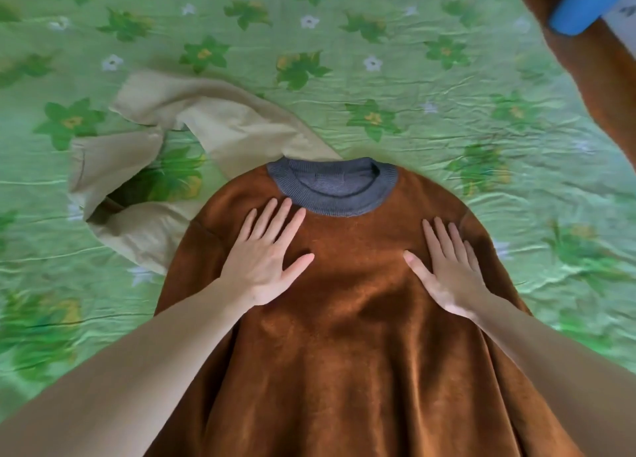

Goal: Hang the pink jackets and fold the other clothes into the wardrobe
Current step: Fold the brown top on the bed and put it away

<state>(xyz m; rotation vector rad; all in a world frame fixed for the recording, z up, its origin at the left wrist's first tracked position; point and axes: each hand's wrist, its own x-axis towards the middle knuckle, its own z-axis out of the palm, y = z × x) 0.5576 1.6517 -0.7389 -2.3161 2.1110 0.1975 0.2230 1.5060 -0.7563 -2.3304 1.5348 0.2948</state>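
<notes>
Brown sweater [344, 319] flat | left hand [266, 257], right hand [447, 267] atop (palms down)

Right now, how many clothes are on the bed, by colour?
Brown: 1, the brown sweater with a grey collar, both hands flat on it.
Beige: 1, the beige garment partly under it.
Total: 2.
A brown strip at the top right corner may be a sleeve; I cannot tell.

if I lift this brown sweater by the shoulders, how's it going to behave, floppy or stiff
Probably floppy: the brown sweater drapes in soft folds over the bed's edge. Its plush nap suggests it would cling to the green sheet rather than slide freely. It looks thick, so likely somewhat heavy for a top. Both the left hand and right hand lie flat on it.
</notes>
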